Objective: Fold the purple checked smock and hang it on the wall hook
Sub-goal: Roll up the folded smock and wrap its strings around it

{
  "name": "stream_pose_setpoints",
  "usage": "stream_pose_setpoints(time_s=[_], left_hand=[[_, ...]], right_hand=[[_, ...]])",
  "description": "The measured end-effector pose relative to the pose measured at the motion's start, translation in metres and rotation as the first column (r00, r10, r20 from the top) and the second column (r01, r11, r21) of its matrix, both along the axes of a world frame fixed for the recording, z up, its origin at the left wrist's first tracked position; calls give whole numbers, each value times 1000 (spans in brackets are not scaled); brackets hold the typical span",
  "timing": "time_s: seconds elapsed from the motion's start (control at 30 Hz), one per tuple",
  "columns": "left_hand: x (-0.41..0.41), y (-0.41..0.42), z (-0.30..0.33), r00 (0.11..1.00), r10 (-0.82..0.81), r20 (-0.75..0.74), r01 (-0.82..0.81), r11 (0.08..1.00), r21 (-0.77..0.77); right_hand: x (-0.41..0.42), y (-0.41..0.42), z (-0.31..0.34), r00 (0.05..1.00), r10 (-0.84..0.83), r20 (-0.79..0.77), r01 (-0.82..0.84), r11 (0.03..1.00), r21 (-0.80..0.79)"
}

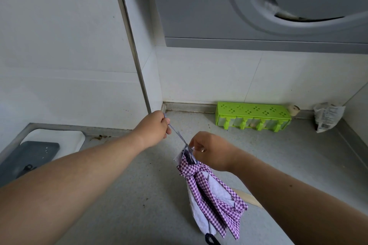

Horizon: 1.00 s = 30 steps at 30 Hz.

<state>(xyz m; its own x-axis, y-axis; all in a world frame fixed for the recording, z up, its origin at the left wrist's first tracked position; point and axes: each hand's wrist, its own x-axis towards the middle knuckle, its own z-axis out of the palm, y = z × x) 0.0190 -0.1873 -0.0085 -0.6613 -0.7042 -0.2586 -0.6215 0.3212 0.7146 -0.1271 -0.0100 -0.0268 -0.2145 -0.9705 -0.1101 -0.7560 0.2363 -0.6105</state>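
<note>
Folding looks largely done: the purple checked smock (211,191) hangs in the air as a narrow gathered bundle over the grey bench (155,195), its checked cloth and white lining bunched together at the top and falling toward six o'clock. The right hand (211,152) pinches that bunched top, fingers curled on the cloth. The left hand (154,128), up toward ten o'clock from the right one, is closed on the end of a thin strap (178,135), which runs taut between the two hands. My reading is that the strap is being drawn out as a loop or tie for hanging, though I cannot tell whether it is already knotted round the bundle.

Hanging is what is left. No wall hook shows anywhere in view, so the smock has not yet reached it, and the person will probably need to turn or lift to find one. A green rack (253,117) sits against the wall at one o'clock, a sink (51,137) at nine o'clock.
</note>
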Motion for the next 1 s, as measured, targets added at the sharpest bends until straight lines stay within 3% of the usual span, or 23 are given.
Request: stream_pose_setpoints(time_s=[0.17,0.27,0.43,0.53,0.73,1.0], left_hand=[[-1,1,-2,1000,24,-1,-24,999,-31],[-6,8,-2,997,69,-43,-67,997,45],[-7,18,1,1000,6,-15,-2,976,219],[-7,18,-2,998,-56,42,43,964,261],[-7,23,5,908,-403,118,350,882,315],[-27,30,20,908,-412,-72,419,894,159]], right_hand=[[3,0,4,999,38,25,-38,999,12],[5,-2,4,997,11,82,-19,995,94],[5,-3,-1,879,-129,459,95,991,96],[2,-4,4,817,-184,547,167,983,81],[-6,0,17,784,-185,592,201,979,40],[-19,1,50,813,-168,558,229,972,-42]])
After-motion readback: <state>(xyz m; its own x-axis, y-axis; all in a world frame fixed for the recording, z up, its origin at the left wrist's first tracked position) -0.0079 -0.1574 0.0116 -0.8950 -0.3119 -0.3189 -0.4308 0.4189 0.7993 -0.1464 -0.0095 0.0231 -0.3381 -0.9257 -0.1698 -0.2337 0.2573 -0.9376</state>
